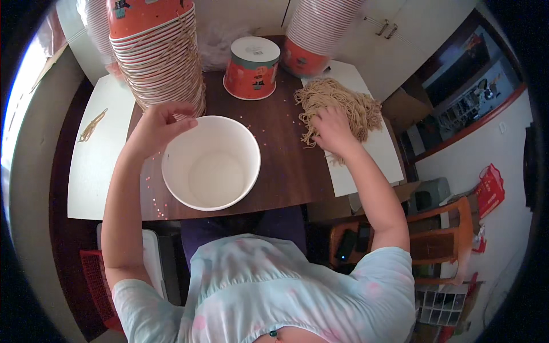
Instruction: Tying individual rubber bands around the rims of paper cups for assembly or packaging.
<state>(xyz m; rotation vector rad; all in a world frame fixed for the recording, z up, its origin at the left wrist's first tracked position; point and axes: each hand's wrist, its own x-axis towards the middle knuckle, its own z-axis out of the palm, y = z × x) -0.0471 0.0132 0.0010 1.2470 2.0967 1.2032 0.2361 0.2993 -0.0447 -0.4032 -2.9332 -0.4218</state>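
A large white paper bucket (214,171) stands mouth up near the table's front edge, with nothing visible inside. My left hand (163,127) is at its upper left rim. The thumb points along the rim and the curled fingers stay apart from it, with nothing visible between them. To the right, my right hand (331,128) is on a heap of tan cords (343,103), its bent fingers pinching into the strands. Its fingertips are partly hidden among the cords. The heap lies on a white board (383,163).
A tall stack of red paper buckets (151,57) with cords draped along it rises behind my left hand. An upside-down red bucket (251,71) and another wrapped stack (323,40) stand farther back. A few cords (92,126) lie on the left white board (94,166).
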